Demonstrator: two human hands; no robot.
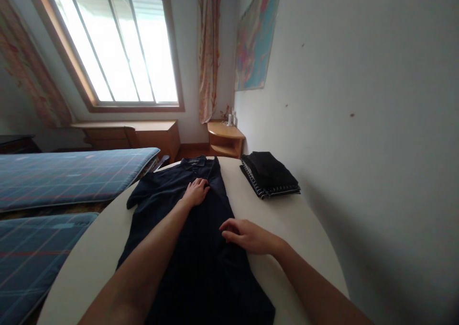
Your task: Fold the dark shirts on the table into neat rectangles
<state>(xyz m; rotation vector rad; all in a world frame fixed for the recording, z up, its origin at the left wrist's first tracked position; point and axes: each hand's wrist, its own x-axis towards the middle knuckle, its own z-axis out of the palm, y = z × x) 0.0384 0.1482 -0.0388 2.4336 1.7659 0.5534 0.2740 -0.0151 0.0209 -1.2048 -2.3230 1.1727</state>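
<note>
Dark shirt (201, 253) lies spread on the white table (296, 222), middle to lower centre of frame. Long axis runs away from the wearer: collar (193, 162) at upper centre, lower end toward the bottom edge, one corner at lower right. One sleeve (141, 191) juts to the left; none juts out on the right, where the edge slants down nearly straight.

Left hand (196, 192) rests palm down on the upper front, just below the collar; fingers loosely extended, no cloth visibly gripped.

Right hand (245, 235) at the right edge, about midway along the length. Thumb and forefinger curved, tips near each other with a small gap; whether they touch or pinch cloth, cannot tell. From these fingers, most of the shirt lies leftward, across its long axis. Left hand nearer the collar, right nearer the side edge.

Folded dark clothes (270, 172) stacked right of the shirt, well apart from it.
</note>
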